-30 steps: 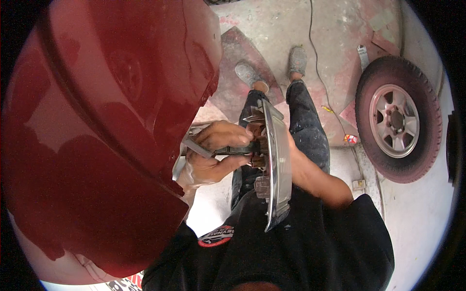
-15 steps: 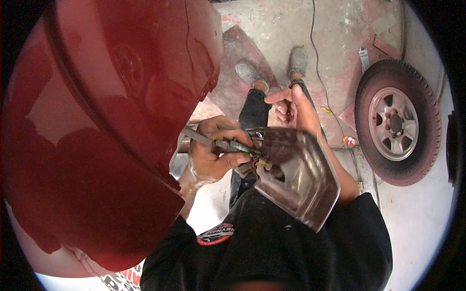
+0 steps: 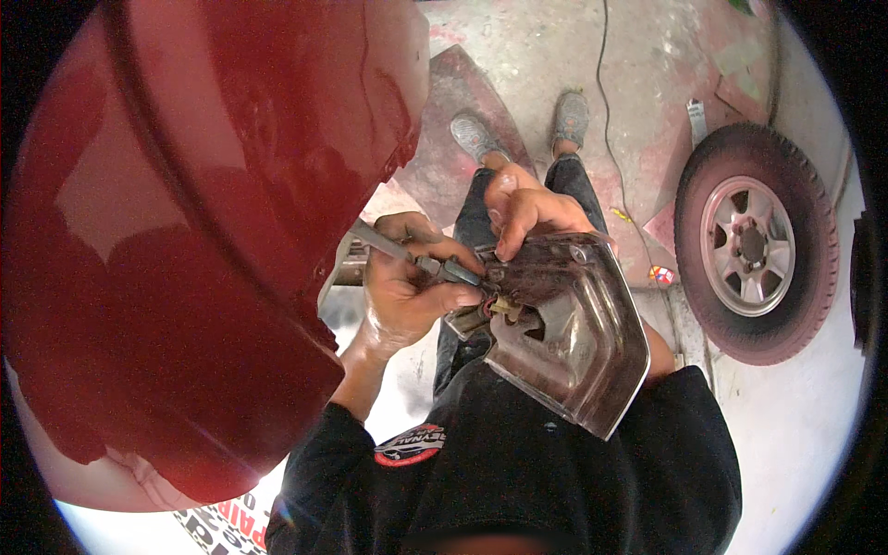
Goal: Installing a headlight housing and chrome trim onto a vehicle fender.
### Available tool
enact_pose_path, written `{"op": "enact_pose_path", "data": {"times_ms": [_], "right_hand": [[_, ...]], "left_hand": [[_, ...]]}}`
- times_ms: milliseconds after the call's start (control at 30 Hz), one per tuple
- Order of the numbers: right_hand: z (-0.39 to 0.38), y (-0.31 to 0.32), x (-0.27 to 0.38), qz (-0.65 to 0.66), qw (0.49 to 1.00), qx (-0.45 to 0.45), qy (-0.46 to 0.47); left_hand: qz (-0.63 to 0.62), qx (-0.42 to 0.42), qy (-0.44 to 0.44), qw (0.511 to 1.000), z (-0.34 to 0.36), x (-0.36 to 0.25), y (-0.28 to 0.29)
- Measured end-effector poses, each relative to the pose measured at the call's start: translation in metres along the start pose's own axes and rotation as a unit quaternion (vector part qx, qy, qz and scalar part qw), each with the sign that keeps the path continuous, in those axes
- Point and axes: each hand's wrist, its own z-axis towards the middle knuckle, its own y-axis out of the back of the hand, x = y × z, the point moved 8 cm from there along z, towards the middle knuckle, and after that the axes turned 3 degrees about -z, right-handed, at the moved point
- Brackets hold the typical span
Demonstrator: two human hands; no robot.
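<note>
My left hand pinches a dark connector on a grey sleeved lead that runs from beside the red body panel. The connector sits at a yellowish socket on the back of a lamp housing; whether it is seated I cannot tell. My right hand grips that housing at its upper edge with curled fingers, and its forearm passes behind the piece. The housing's dull metallic back, with a dark opening by the socket, faces up toward me.
A spare wheel stands at my right by a pale wall. A black cable runs along the stained floor past a yellow scrap. My legs and shoes are below. A panel with lettering shows at lower left.
The lamp housing has turned from edge-on to back up. My right fingers, stretched out beyond it half a second ago, have come down onto its upper edge. My left hand stays at the connector.
</note>
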Motion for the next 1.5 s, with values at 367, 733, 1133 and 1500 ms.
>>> {"op": "enact_pose_path", "data": {"times_ms": [367,733,1133,1500], "right_hand": [[0.010,-0.025,-0.005,0.211,0.969,-0.092,-0.087],[0.006,-0.033,-0.010,0.272,0.936,-0.108,-0.196],[0.008,-0.046,-0.023,0.390,0.913,-0.042,-0.112],[-0.002,-0.043,-0.019,0.349,0.899,0.198,0.176]], "left_hand": [[0.013,-0.209,-0.085,0.974,-0.032,-0.005,0.000],[0.576,-0.154,-0.173,0.784,-0.032,-0.047,-0.009],[0.589,-0.142,-0.264,0.751,-0.042,-0.045,-0.008],[0.538,-0.144,-0.247,0.793,-0.039,-0.040,-0.001]]}}
